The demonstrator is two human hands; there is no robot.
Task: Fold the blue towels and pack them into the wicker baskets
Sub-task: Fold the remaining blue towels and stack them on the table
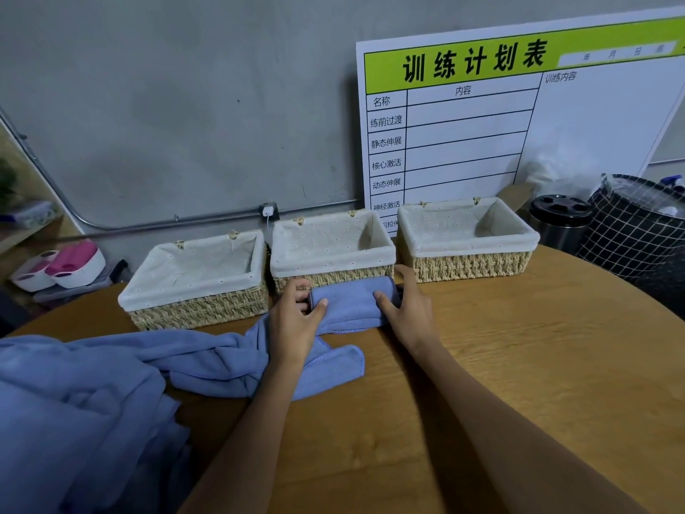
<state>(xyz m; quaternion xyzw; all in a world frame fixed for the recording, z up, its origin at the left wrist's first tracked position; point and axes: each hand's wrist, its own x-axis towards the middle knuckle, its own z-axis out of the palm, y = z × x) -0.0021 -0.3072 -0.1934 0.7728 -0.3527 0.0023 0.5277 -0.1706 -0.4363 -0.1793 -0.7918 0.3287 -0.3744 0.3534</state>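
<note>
baskets [332,246]: 3 | folded towel [352,304]: 1 | hands [294,320]: 2 gripping it

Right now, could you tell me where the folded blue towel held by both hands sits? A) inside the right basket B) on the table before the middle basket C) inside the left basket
B: the folded towel lies on the table against the middle basket, both hands gripping its ends.

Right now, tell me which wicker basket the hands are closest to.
The middle basket: both hands grip the folded towel right against its front; the other two stand off to either side.
</note>
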